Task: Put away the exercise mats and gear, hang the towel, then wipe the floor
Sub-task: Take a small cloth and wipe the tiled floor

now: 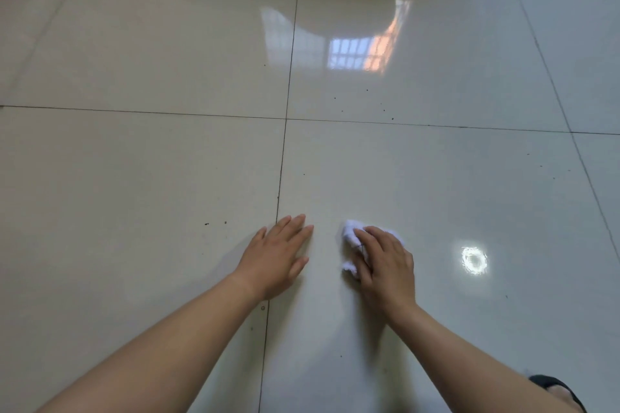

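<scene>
The small white crumpled cloth (350,235) is soft, light and limp. I judge it will slide easily on the glossy pale tiled floor (167,178), so it is best held bunched under the palm. It lies just right of the dark grout line (281,161). My right hand (385,265) curls over it, gripping and pressing down. My left hand (278,255) rests flat across that line, fingers straight, arm extended.

The right hand (385,265) hides most of the white cloth (350,234), and the frame's lower right corner cuts off a sandalled foot (555,387).
</scene>
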Motion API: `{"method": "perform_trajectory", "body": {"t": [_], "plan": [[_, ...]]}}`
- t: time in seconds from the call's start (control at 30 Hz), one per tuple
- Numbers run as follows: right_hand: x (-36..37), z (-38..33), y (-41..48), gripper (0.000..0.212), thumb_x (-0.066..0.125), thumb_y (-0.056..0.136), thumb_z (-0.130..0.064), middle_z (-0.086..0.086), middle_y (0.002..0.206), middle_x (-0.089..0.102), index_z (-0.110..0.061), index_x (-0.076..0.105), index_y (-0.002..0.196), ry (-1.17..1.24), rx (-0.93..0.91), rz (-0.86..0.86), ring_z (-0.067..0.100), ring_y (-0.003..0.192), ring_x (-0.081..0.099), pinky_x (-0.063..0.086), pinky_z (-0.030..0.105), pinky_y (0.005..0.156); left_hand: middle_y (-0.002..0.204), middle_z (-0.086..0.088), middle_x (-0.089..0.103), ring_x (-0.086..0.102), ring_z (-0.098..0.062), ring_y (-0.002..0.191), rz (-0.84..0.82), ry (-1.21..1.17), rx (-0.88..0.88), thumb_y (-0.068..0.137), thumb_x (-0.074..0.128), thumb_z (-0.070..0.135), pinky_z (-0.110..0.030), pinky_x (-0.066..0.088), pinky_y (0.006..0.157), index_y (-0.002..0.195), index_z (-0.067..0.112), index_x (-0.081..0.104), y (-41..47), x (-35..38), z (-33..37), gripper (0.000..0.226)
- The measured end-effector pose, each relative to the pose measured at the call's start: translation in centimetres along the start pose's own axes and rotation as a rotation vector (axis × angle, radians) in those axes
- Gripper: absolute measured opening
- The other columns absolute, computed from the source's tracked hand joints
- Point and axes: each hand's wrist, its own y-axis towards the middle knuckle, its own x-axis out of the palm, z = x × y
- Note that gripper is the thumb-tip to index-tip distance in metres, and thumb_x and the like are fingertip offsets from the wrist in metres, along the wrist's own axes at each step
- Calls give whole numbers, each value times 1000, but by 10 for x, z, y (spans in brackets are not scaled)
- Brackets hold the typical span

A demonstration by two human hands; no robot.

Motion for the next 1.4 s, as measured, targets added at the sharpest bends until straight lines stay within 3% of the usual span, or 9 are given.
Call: {"method": "perform_trajectory", "body": {"t": [0.17,0.33,0.53,0.73,0.87,1.0,1.13,1.27,1.4], "plan": [[-56,-25,33,46,39,80,-37,-5,127,54,-24,56,120,80,56,-130,20,119,46,33,35,84,158,6,-5,-1,-15,145,48,37,-79,98,28,42,-41,13,116,149,27,5,-9,-60,3,57],[-171,-87,45,40,36,82,-36,-8,120,54,-28,53,117,241,160,-75,17,111,46,35,33,81,158,6,6,5,-15,145,245,-165,-127,98,33,39,-36,16,113,148,27,13,-61,-188,41,56],[-372,-173,50,56,27,74,-53,-7,114,58,-26,56,114,353,132,-8,16,107,49,42,37,85,157,6,7,5,-15,144,327,-221,-112,97,35,40,-34,15,114,148,27,13,-173,-363,97,57],[-580,-256,25,29,38,83,-43,-9,95,61,-29,57,100,462,147,33,15,90,56,49,41,75,157,10,6,3,-11,144,369,-256,-37,96,35,43,-30,13,114,148,31,11,-312,-527,173,58],[-701,-308,-5,42,37,77,-48,-10,96,62,-22,60,102,517,129,49,10,91,56,50,39,77,157,11,8,5,-9,144,403,-256,39,97,34,43,-27,12,113,147,31,13,-383,-608,212,56],[-780,-337,-34,43,37,78,-51,-11,90,62,-22,60,101,572,111,87,9,87,59,51,40,76,156,10,11,9,-10,144,436,-214,107,96,33,45,-29,15,113,147,31,14,-430,-661,240,57],[-832,-352,-61,24,46,88,-30,-6,73,63,-10,59,93,619,101,153,9,74,64,55,44,71,156,7,16,13,-11,143,471,-186,182,95,34,44,-28,16,113,147,29,17,-462,-690,263,56],[-857,-339,-75,16,40,93,-46,-15,81,59,-40,54,87,581,131,187,16,84,64,56,42,73,155,6,17,15,-12,143,474,-142,235,95,35,44,-26,16,112,147,28,18,-477,-701,289,56],[-883,-321,-84,22,40,94,-40,-12,72,59,-35,50,76,577,126,253,15,75,65,56,41,68,155,7,17,15,-12,143,475,-115,239,95,34,45,-24,14,110,147,29,18,-477,-705,317,56]]}}
